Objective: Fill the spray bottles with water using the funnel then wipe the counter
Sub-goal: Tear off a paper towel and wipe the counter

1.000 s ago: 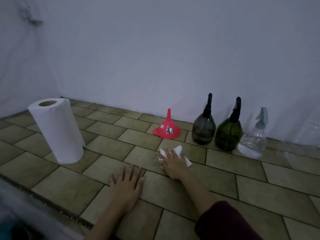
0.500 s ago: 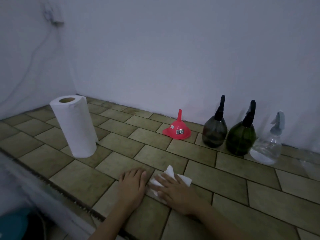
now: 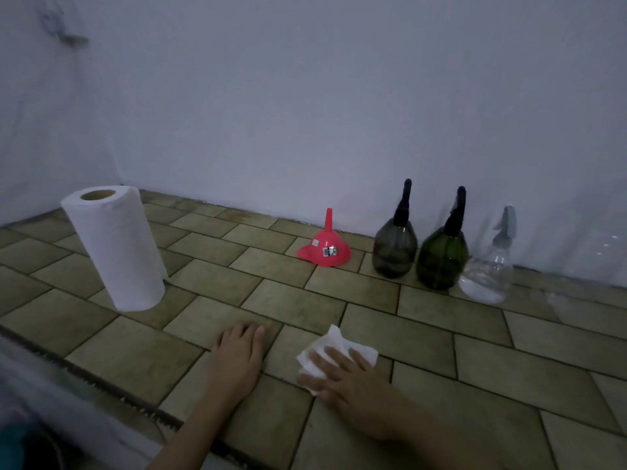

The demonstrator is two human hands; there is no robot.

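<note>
Pressing paper towel [image 3: 336, 351] under flat right hand [image 3: 353, 378], fingers straight, left hand [image 3: 237, 354] flat on counter [image 3: 441, 334] just beside it

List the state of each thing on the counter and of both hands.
Paper towel roll: upright.
Funnel: upside down, spout up.
Grey bottle: upright, capped.
Green bottle: upright, capped.
Clear bottle: upright, capped.
Paper towel: pressed flat.
Left hand: flat on counter.
Right hand: pressing towel.
</note>
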